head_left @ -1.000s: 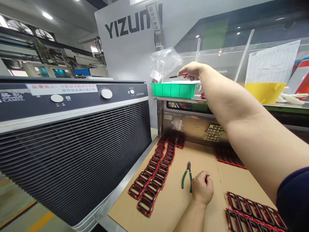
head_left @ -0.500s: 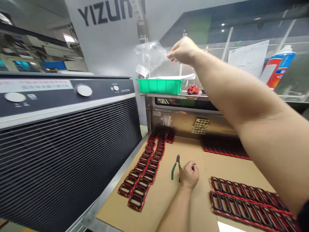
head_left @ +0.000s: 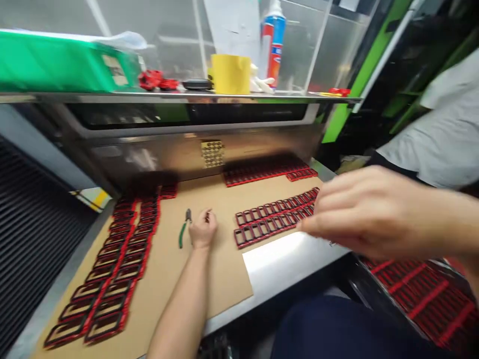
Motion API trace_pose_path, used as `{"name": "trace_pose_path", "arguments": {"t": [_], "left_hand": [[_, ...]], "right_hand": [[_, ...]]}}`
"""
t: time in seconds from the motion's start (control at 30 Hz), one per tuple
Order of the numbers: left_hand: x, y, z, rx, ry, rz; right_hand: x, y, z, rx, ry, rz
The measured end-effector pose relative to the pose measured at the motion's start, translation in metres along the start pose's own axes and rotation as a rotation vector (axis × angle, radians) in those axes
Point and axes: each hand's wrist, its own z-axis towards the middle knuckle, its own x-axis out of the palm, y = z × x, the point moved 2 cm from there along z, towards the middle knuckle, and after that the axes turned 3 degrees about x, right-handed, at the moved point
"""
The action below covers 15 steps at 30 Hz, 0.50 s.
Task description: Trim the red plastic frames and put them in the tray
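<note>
My left hand (head_left: 203, 229) rests on the cardboard sheet (head_left: 220, 279) with its fingers curled in. What it may hold is too small to make out. Right beside it lie green-handled cutting pliers (head_left: 183, 232), partly covered by the hand. Blurred by motion, my right hand (head_left: 370, 212) hangs over the table's right end, fingers bent and pressed together; anything in them is hidden. Behind its fingertips run two rows of black-and-red rectangular frames (head_left: 275, 219). More such frames (head_left: 123, 259) lie in two columns on the left.
Along the back panel is another row of frames (head_left: 262, 172). The shelf above carries a green bin (head_left: 56, 62), red parts (head_left: 157, 80), a yellow tape roll (head_left: 231, 74) and a spray can (head_left: 274, 45). Stacked frames (head_left: 422, 294) fill the lower right. A person's sleeve (head_left: 445, 134) shows at right.
The view has swung right and down. My right hand has left the clear plastic bag above the green bin and come down to the right. The left hand stays by the pliers.
</note>
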Motion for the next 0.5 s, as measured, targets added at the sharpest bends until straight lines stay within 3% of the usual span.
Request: {"name": "trace_pose_path", "arguments": {"t": [0.03, 0.1, 0.23, 0.3, 0.37, 0.43, 0.5], "left_hand": [[-0.003, -0.007, 0.002, 0.017, -0.010, 0.009], [-0.009, -0.023, 0.006, 0.048, -0.035, 0.025], [-0.030, -0.056, 0.007, 0.124, -0.096, 0.054], [-0.046, -0.068, -0.008, 0.175, -0.159, 0.087], [-0.059, -0.076, -0.039, 0.185, -0.220, 0.094], [-0.067, -0.081, -0.086, 0.173, -0.324, 0.014], [-0.065, -0.082, -0.136, 0.072, -0.359, 0.004]], "right_hand": [[0.016, -0.009, -0.028, -0.066, 0.252, -0.044], [0.048, -0.029, -0.076, -0.128, 0.565, -0.093], [0.108, -0.088, -0.148, 0.070, 0.735, 0.011], [0.128, -0.118, -0.175, 0.126, 0.742, 0.020], [0.134, -0.143, -0.193, 0.132, 0.703, 0.027], [0.124, -0.166, -0.199, 0.160, 0.525, 0.047], [0.102, -0.189, -0.197, 0.236, 0.242, 0.029]]}}
